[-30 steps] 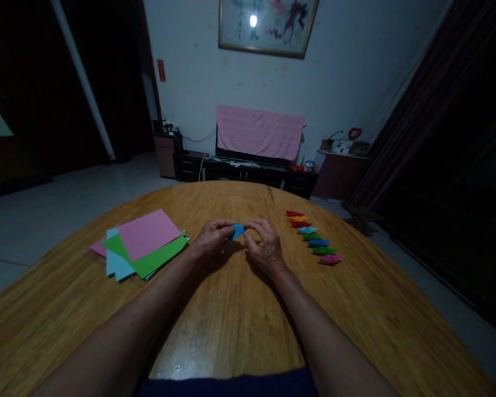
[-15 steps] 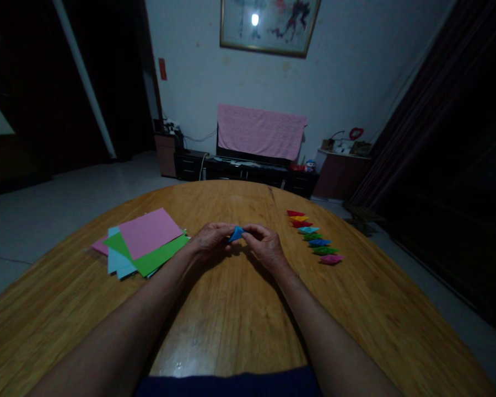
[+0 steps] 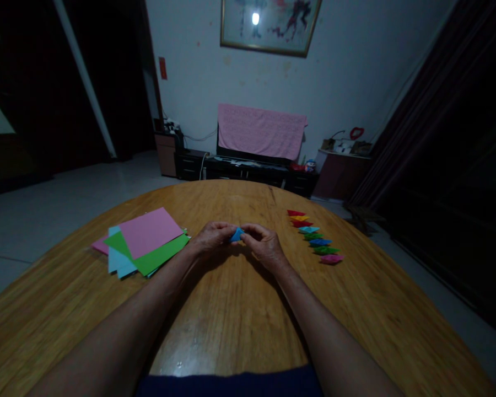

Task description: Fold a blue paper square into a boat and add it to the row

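Between my two hands is a small piece of folded blue paper [image 3: 237,235], held above the middle of the table. My left hand [image 3: 213,238] pinches its left side with thumb and fingers. On the other side, my right hand [image 3: 264,244] grips it between thumb and forefinger. Much of the paper is covered by my fingers, so its exact folds cannot be made out. To the right, several small folded paper boats [image 3: 319,242] in red, orange, light blue, green, blue and pink lie in a slanting row.
Loose sheets of coloured paper, a pink sheet [image 3: 151,231] uppermost and a green sheet [image 3: 165,256] below it, lie overlapping on the left. The round wooden table [image 3: 231,320] ends in a curved far edge. Beyond stands a low cabinet with a screen under a pink cloth [image 3: 260,132].
The blue paper has turned slightly and looks flatter between my fingers. My left thumb has shifted a little on it; both arms stay nearly in place.
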